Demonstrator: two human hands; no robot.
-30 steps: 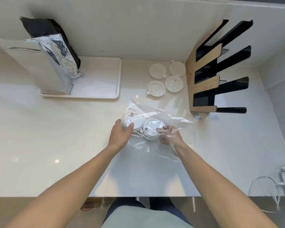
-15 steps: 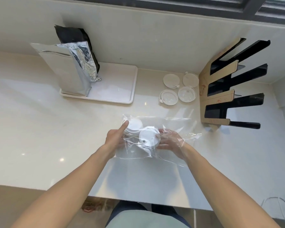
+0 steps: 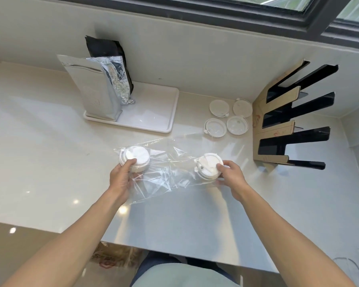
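A clear plastic bag (image 3: 164, 175) lies crumpled on the pale counter (image 3: 50, 162) in front of me. My left hand (image 3: 121, 179) grips a stack of white cup lids (image 3: 136, 158) through the bag's left end. My right hand (image 3: 231, 176) grips a second stack of white lids (image 3: 208, 165) at the bag's right end. I cannot tell whether that stack is inside the plastic or out of it. The two stacks sit well apart.
Several loose white lids (image 3: 226, 117) lie behind the bag. A cardboard-and-black slotted holder (image 3: 286, 121) stands at the right. A white tray (image 3: 153, 117) at the back holds a silver pouch (image 3: 93, 90) and a black pouch (image 3: 106, 50). The counter's front edge is near me.
The two lid stacks, side by side in the bag a moment ago, have been pulled apart: the right hand drew one stack to the right. The view has also tilted up.
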